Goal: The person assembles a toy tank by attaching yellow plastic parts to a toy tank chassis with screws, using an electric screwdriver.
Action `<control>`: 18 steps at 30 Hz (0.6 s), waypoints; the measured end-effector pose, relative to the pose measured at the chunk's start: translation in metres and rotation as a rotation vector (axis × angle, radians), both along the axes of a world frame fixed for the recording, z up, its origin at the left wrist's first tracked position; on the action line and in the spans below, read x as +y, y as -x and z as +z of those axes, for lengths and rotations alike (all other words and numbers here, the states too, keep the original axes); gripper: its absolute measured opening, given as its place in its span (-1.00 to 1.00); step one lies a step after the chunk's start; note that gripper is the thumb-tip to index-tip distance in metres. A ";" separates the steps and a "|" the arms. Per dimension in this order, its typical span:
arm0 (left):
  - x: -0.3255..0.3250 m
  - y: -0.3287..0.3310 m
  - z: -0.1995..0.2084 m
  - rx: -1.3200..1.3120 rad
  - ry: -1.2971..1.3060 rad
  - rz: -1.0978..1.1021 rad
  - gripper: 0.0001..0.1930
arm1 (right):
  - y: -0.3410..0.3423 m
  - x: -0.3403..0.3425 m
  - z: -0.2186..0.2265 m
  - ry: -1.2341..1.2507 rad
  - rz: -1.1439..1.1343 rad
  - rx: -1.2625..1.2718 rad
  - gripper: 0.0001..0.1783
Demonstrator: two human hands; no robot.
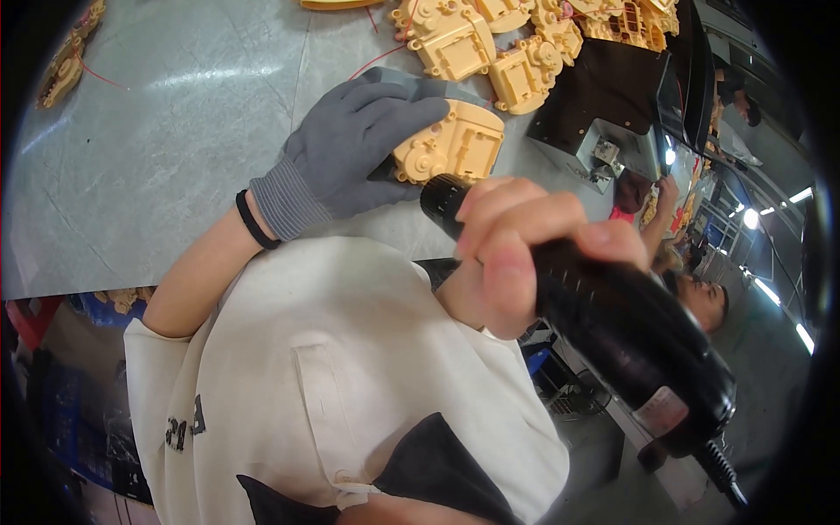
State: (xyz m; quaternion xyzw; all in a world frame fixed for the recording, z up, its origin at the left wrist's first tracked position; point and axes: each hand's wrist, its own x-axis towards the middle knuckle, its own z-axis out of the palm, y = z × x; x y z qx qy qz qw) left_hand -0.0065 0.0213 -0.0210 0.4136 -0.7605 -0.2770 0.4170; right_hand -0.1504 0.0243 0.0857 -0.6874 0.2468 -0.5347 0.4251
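My left hand (354,144), in a grey knit glove, is closed over a yellow plastic housing (464,140) and holds it against a dark grey block (429,86) on the table. The housing has round bosses and a rectangular recess facing me. My right hand (534,236), bare, wraps round a black corded electric screwdriver (639,332). Its knurled nose (444,199) points at the lower edge of the housing. The driver's tip is hidden from view, so I cannot tell whether it touches the housing.
Several more yellow housings (446,39) with thin red wires lie at the back of the grey table (192,175). A black box with a metal fixture (604,149) stands to the right. Another yellow part (66,66) lies far left. Other people (700,297) are at the right.
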 end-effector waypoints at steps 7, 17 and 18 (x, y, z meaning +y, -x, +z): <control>-0.005 0.000 0.001 0.014 0.008 -0.001 -0.29 | -0.003 -0.010 -0.003 -0.037 0.047 0.016 -0.48; -0.002 0.002 0.011 0.034 0.016 0.026 -0.31 | 0.012 -0.005 -0.009 -0.098 0.062 -0.250 -0.47; -0.001 0.003 0.011 0.042 0.048 0.013 -0.31 | 0.034 -0.003 -0.005 -0.141 -0.019 -0.272 -0.49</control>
